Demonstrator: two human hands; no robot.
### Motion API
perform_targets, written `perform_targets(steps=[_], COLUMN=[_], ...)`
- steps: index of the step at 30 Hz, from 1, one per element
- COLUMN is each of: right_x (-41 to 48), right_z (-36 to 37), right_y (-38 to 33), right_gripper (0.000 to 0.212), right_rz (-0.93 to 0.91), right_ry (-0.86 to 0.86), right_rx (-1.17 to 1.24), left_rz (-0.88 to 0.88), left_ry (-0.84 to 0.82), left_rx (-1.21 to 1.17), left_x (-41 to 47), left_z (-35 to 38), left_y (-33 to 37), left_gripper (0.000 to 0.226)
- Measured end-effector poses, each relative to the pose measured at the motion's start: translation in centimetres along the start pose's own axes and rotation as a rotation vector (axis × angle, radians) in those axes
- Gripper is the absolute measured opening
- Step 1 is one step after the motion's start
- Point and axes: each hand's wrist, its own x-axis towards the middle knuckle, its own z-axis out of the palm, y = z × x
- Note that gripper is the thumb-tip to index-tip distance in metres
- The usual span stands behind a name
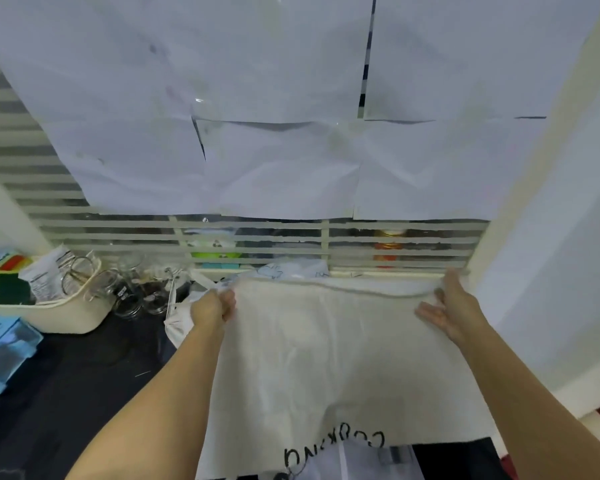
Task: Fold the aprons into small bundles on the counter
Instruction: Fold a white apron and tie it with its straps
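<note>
A cream apron point(326, 358) with black lettering near its lower edge lies spread over the dark counter point(84, 382). My left hand point(212, 308) grips the apron's far left corner in curled fingers. My right hand point(452, 311) holds the far right corner, thumb up on the hem, with the other fingers straight against the cloth. The hem stretches between both hands. Behind it lies another pale cloth with a blue print point(291, 271), partly hidden.
A cream basket point(63, 315) with packets stands at the left, with several glass jars point(132, 289) beside it. A blue plastic box point(4, 344) sits at the left edge. A slatted screen covered with white paper point(257, 150) rises behind; a white wall point(551, 271) closes the right.
</note>
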Motion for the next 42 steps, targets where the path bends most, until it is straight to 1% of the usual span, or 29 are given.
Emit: perform_targets(steps=[1,2,3,4,5,6,7,8,10,11,12,14,15,16,20,22,24,25,27,29,30,31,33,35,37,39,42], right_x=[0.3,0.7,0.8,0.8,0.6,0.3,-0.2,-0.7,-1.8,-2.4,-3.1,-4.4,-5.0,-5.6,-7.2,-7.9,-8.1,-8.4,-7.8,-7.2,-6.9,-6.9,-6.7,-6.7,-7.0,-7.5,-8.6], right_z=[0.5,1.0,1.2,1.3,1.3,1.0,0.7,0.2,-1.0,-1.6,-2.3,-3.7,-4.4,-5.4,-9.1,-10.4,-11.0,-11.3,-11.6,-12.0,-12.0,-12.0,-12.1,-12.4,-12.5,-12.9,-14.1], right_y=[0.5,1.2,2.2,3.3,4.5,5.9,7.2,8.4,10.4,11.2,11.9,13.2,13.8,14.6,18.5,20.4,21.3,21.3,20.5,19.2,18.5,18.0,17.1,16.0,14.4,12.8,12.3], right_gripper=[0.077,0.082,0.080,0.074,0.068,0.061,0.051,0.041,0.028,0.028,0.029,0.034,0.036,0.039,0.046,0.049,0.054,0.055,0.053,0.036,0.027,0.020,0.013,0.009,0.004,0.005,0.020], right_rz=[-0.010,-0.014,-0.006,0.016,0.046,0.073,0.087,0.088,0.108,0.132,0.161,0.211,0.232,0.250,0.362,0.422,0.462,0.464,0.450,0.461,0.468,0.465,0.442,0.414,0.369,0.305,0.176], right_ry=[-0.076,-0.158,-0.235,-0.296,-0.333,-0.342,-0.337,-0.322,-0.286,-0.268,-0.245,-0.173,-0.125,-0.081,0.076,0.120,0.094,0.064,0.015,-0.004,0.005,0.011,0.014,-0.019,-0.061,-0.112,-0.120], right_rx=[-0.120,-0.217,-0.285,-0.341,-0.384,-0.415,-0.423,-0.422,-0.405,-0.371,-0.334,-0.286,-0.279,-0.273,-0.125,-0.017,0.088,0.136,0.218,0.304,0.332,0.329,0.285,0.255,0.223,0.187,0.077], left_rz=[-0.035,-0.054,-0.085,-0.101,-0.081,-0.035,0.018,0.103,0.275,0.329,0.349,0.335,0.332,0.327,0.336,0.285,0.137,0.025,-0.213,-0.409,-0.474,-0.502,-0.506,-0.448,-0.396,-0.311,-0.177], left_ry=[-0.062,-0.107,-0.161,-0.192,-0.187,-0.172,-0.160,-0.143,-0.056,-0.021,0.009,0.015,0.012,0.008,0.085,0.146,0.202,0.220,0.183,0.069,0.018,-0.017,-0.048,0.013,0.093,0.158,0.242], left_rx=[0.129,0.256,0.345,0.459,0.563,0.665,0.763,0.819,0.804,0.751,0.676,0.549,0.542,0.543,0.543,0.490,0.311,0.225,0.116,0.070,0.072,0.062,-0.058,-0.230,-0.329,-0.343,-0.282], left_x=[1.1,1.4,1.1,1.2,1.3,1.0,0.4,-0.2,-1.7,-2.8,-4.0,-6.3,-7.3,-8.6,-12.3,-13.4,-14.3,-15.1,-16.3,-17.6,-17.9,-18.0,-17.7,-17.0,-16.4,-16.5,-17.2], left_z=[0.0,0.1,0.0,0.1,0.3,0.4,0.3,0.1,-0.5,-0.6,-1.0,-1.7,-1.9,-2.2,-4.3,-5.3,-6.0,-6.6,-7.5,-8.2,-8.4,-8.7,-9.3,-9.8,-10.5,-10.8,-11.3], left_y=[-0.7,-1.0,-1.6,-2.3,-3.3,-4.3,-5.3,-6.2,-7.7,-8.2,-8.7,-10.1,-11.0,-12.0,-16.1,-17.7,-18.6,-19.1,-20.1,-21.1,-21.5,-21.8,-21.9,-21.5,-20.9,-19.8,-18.4], left_gripper=[0.028,0.062,0.089,0.106,0.117,0.122,0.120,0.110,0.078,0.063,0.051,0.025,0.014,0.009,0.016,0.023,0.030,0.032,0.037,0.043,0.046,0.045,0.034,0.024,0.029,0.024,0.019])
